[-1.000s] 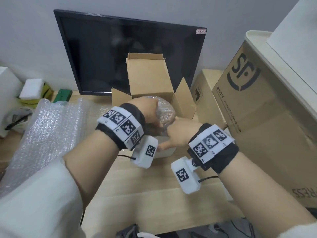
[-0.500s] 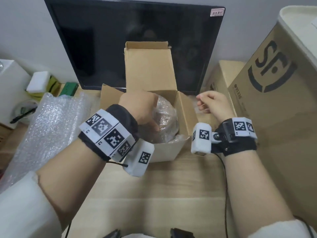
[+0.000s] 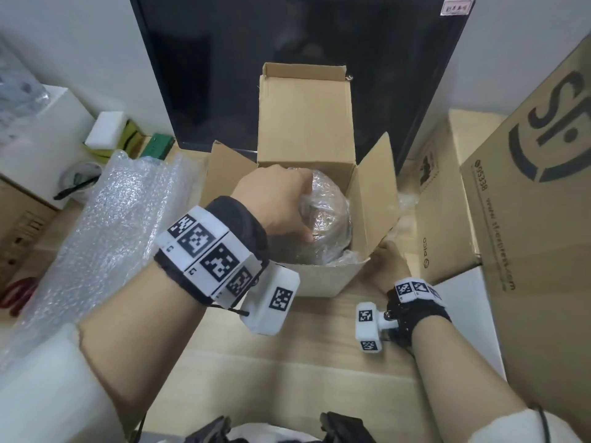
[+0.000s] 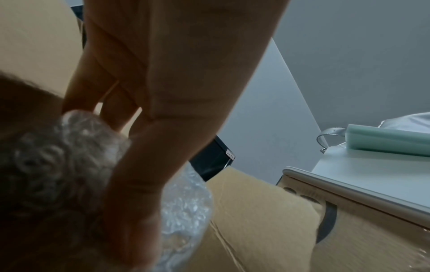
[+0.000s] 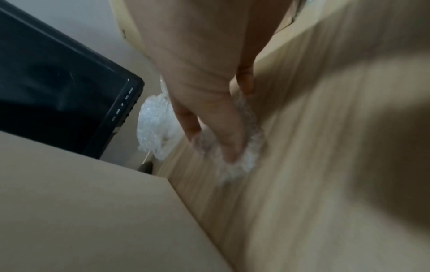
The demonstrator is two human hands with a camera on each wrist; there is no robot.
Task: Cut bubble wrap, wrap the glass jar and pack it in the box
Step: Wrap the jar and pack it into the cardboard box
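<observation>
An open cardboard box [image 3: 323, 279] stands mid-table with its flaps up. Inside sits the glass jar [image 3: 329, 206], wrapped in clear bubble wrap. My left hand [image 3: 287, 206] reaches into the box from the left and grips the wrapped jar [image 4: 58, 165], fingers [image 4: 121, 114] down its far side. My right hand [image 3: 387, 263] is low on the table beside the box's right wall, partly behind the flap. Its fingers [image 5: 230, 143] stretch down into a loose scrap of bubble wrap [image 5: 239, 162]; that view is blurred.
A large sheet of bubble wrap [image 3: 112, 219] lies on the left. Red scissor handles [image 3: 19, 292] show at the left edge. A black monitor [image 3: 287, 59] stands behind the box. A big carton [image 3: 527, 219] and a smaller box [image 3: 447, 203] crowd the right.
My right hand let go of the jar, rose past the right flap, then dropped to the table beside the box. The left hand stayed on the jar inside the box.
</observation>
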